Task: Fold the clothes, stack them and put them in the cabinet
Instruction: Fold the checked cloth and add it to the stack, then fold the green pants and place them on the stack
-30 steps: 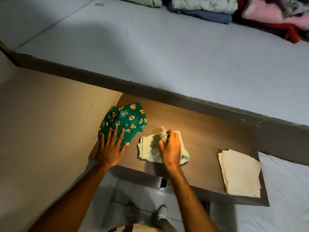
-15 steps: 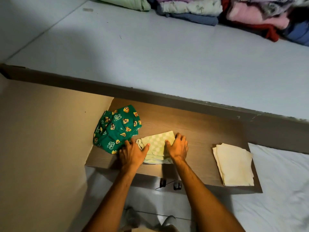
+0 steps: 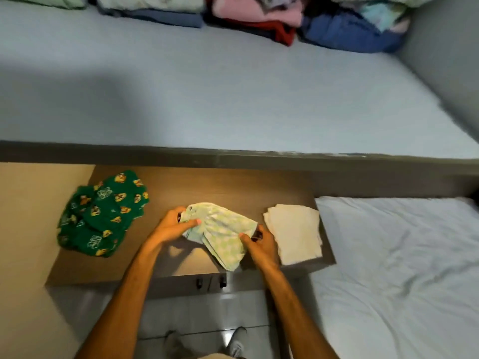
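Observation:
A pale green checked garment [image 3: 220, 231] is lifted a little above the brown wooden table [image 3: 207, 187], folded small and tilted. My left hand [image 3: 173, 226] grips its left end and my right hand [image 3: 260, 244] grips its right end. A dark green printed garment [image 3: 103, 213] lies crumpled at the table's left end. A folded cream cloth [image 3: 295, 231] lies flat at the table's right end, just beside my right hand.
Stacks of folded clothes [image 3: 259, 14] line the far side of a wide pale blue surface [image 3: 233, 94] beyond the table. A bed with a white sheet [image 3: 401, 268] is on the right. A beige wall [image 3: 26, 229] stands on the left. My feet [image 3: 233, 343] show below.
Both hands have gripped the pale green garment and lifted it off the table, where it lay pressed flat. The camera has swung to the right.

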